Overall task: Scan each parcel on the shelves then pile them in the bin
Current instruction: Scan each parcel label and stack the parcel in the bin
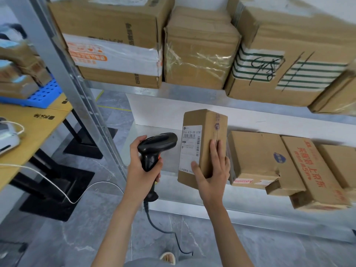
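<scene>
My right hand (213,172) grips a small brown cardboard parcel (204,128) held upright at the front of the lower shelf (192,207), its white barcode label (189,149) facing left. My left hand (139,166) holds a black handheld scanner (158,144) by its handle, its head pointing at that label from a short gap away. More parcels lie on the lower shelf to the right (256,158), and several bigger boxes (200,53) fill the upper shelf.
A grey metal shelf upright (77,81) runs diagonally at the left. Beyond it a wooden table (32,130) carries a blue perforated bin (46,93) with stacked parcels and a white device. The scanner's black cable (165,230) hangs down toward the grey floor.
</scene>
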Demonstrator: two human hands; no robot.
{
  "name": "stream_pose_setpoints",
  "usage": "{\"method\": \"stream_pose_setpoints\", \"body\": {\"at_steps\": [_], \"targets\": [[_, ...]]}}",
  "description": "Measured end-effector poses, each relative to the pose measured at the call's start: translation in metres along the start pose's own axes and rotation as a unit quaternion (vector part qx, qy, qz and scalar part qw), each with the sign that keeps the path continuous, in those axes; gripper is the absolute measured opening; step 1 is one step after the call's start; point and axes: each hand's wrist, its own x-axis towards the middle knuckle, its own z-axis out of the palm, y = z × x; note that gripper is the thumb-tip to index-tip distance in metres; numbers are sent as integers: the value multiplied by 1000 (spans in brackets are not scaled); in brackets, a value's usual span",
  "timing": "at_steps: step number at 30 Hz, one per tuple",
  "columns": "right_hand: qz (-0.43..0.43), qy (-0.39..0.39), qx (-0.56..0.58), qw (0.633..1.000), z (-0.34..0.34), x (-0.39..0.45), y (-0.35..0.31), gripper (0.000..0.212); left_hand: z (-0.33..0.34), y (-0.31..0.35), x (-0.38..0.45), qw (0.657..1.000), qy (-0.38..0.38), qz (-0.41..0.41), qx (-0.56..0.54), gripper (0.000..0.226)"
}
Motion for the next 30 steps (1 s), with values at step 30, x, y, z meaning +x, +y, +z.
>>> {"method": "stream_pose_setpoints", "body": {"at_steps": [30], "targets": [[-11, 9, -25, 1000, -8, -16, -4, 76, 2, 9, -15, 1000, -22, 11, 6, 75]]}}
